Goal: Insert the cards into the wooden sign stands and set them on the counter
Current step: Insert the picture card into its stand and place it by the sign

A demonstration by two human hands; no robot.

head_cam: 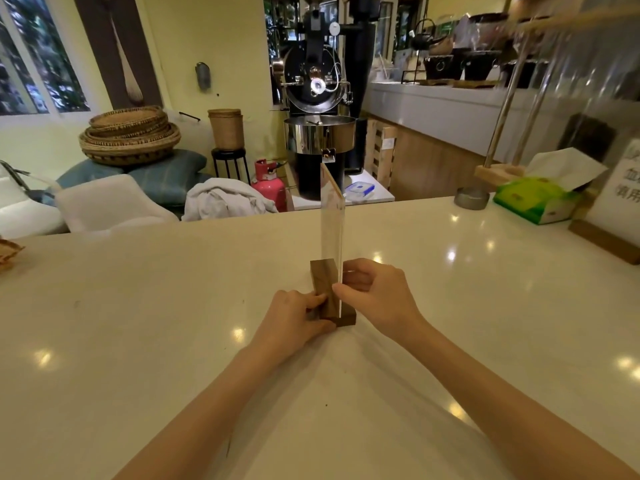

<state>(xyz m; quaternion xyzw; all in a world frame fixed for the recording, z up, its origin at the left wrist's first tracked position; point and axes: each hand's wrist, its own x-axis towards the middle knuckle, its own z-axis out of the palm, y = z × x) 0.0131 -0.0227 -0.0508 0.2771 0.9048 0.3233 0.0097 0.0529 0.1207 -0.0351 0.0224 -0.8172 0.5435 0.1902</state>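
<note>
Wooden sign stand (pixel 327 289): dark brown block, grain visible, lying lengthwise away from you on the pale glossy counter (pixel 138 306). A card (pixel 331 216) stands upright in it, seen edge-on: a clear, acrylic-looking panel with a thin tan edge along the top. What is printed on it cannot be read from this angle.

Position: stand sits near the middle of the counter, directly in front of you, between your two hands.

Your left hand (pixel 294 320) is curled against the near left side of the block, fingers pressed to the wood. Your right hand (pixel 375 292) is on the right side, thumb and fingers pinching the lower edge of the card just above the slot.

Green tissue box (pixel 533 200) sits well apart, far right on the counter.
</note>
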